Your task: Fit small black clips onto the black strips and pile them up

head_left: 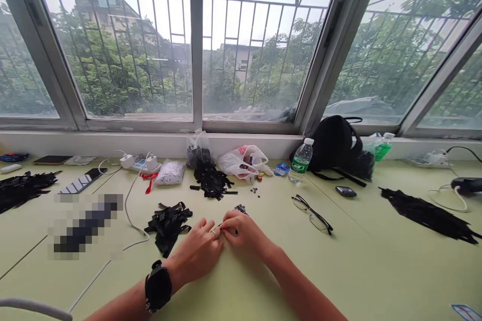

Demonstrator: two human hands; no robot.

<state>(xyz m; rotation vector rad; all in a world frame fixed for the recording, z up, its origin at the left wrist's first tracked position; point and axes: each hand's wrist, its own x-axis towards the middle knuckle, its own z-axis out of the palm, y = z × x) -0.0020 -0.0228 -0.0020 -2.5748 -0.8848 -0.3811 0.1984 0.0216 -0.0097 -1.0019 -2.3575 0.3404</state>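
My left hand [201, 246], with a ring and a black wristwatch, rests low over the table with its fingers closed. Its fingertips meet those of my right hand [244, 233], which is pinched. A small dark bit shows between them, mostly hidden by the fingers, so its kind is unclear. Just beyond my right hand lies a little heap of small dark metallic-looking pieces [240, 208]. To the left of my left hand is a pile of short black fabric strips [168, 225]. Another pile of black strips [213, 180] spills from a clear plastic bag [198, 148] farther back.
Eyeglasses [312, 214] lie right of my hands, with a water bottle [301, 160] and a black backpack [327, 145] behind. A white cable [130, 210] crosses the left side. Long black strips [429, 214] lie at far right. Windows rise behind the pale green table [376, 271].
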